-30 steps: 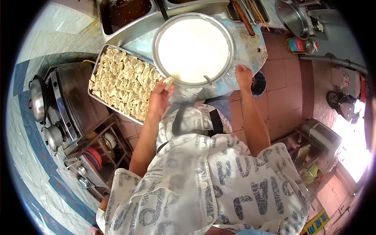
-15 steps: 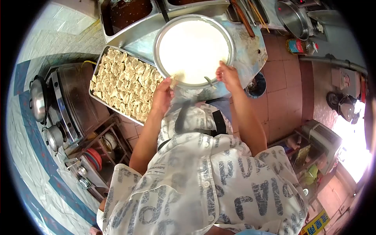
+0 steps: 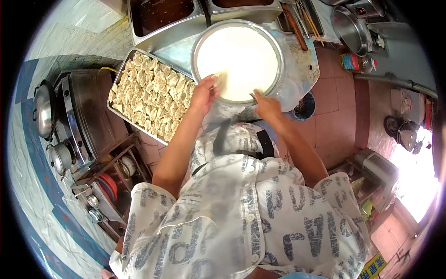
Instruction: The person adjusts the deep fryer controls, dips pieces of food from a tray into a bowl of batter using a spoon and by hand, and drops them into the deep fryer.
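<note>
We see a round metal bowl (image 3: 193,56) upright on the worktop (image 3: 297,60), broadly filled with a smooth, glaring white mass (image 3: 237,56). A small pale piece (image 3: 217,80) is held at its near-left rim, too covered for us to make out its shape. At the near-right rim we find a dark utensil (image 3: 253,96), mostly hidden. Left of the bowl, a slanted tray (image 3: 137,126) carries closely packed pale dumplings (image 3: 151,90).

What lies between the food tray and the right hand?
In the head view, the left hand and the near part of the round basin lie between the food tray and right hand.
</note>
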Available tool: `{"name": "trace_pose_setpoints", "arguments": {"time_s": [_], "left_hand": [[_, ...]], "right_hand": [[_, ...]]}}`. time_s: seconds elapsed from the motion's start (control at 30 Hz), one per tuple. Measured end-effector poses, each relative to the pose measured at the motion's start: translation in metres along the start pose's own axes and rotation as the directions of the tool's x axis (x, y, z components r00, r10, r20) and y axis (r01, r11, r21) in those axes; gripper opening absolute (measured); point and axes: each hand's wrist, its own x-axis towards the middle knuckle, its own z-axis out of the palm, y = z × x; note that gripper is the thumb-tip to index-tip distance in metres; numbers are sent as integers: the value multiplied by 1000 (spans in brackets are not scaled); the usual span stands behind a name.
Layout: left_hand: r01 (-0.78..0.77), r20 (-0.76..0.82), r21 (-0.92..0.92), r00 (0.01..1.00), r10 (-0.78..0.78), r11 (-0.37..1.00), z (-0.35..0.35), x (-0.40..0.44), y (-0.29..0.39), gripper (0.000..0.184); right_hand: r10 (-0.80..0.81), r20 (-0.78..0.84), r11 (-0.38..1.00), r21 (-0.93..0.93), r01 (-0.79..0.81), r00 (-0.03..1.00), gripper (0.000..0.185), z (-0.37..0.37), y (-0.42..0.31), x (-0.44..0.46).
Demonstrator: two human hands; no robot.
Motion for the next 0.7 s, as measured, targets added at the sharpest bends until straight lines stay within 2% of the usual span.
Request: {"name": "trace_pose_setpoints", "arguments": {"time_s": [0.03,0.13,0.23,0.3,0.33,0.43,0.47,0.57,0.67,0.7], "left_hand": [[-26,-16,39,1000,27,999,5,-2,0,33],[-100,-62,173,992,112,980,9,-5,4,34],[-157,-56,339,981,186,928,7,-8,5,32],[-196,-14,440,974,225,876,6,-12,4,31],[-218,-20,409,969,248,886,6,-14,5,31],[-260,-32,357,957,290,897,3,-16,7,31],[-251,-28,371,959,281,894,-1,-14,4,32],[-240,-7,374,965,261,896,-8,-11,-4,33],[-214,-50,348,968,246,913,-13,-21,-7,36],[-205,-71,337,968,242,919,-13,-23,-7,37]], "right_hand": [[-6,35,1000,1,6,999,43,6,3,7],[-116,-74,990,-88,109,991,18,20,8,23],[-207,-354,973,-169,156,912,18,24,8,36],[-126,-319,976,-207,60,939,17,4,17,36],[-85,-298,974,-228,16,951,16,-10,21,31],[-7,-523,994,-95,-50,852,14,-40,34,7],[39,-506,988,-112,-110,862,15,-34,40,9],[-4,-413,984,-164,-70,911,29,18,61,30],[16,-326,983,-169,-74,945,25,35,33,34],[0,-364,996,-85,-33,932,25,34,24,31]]}}
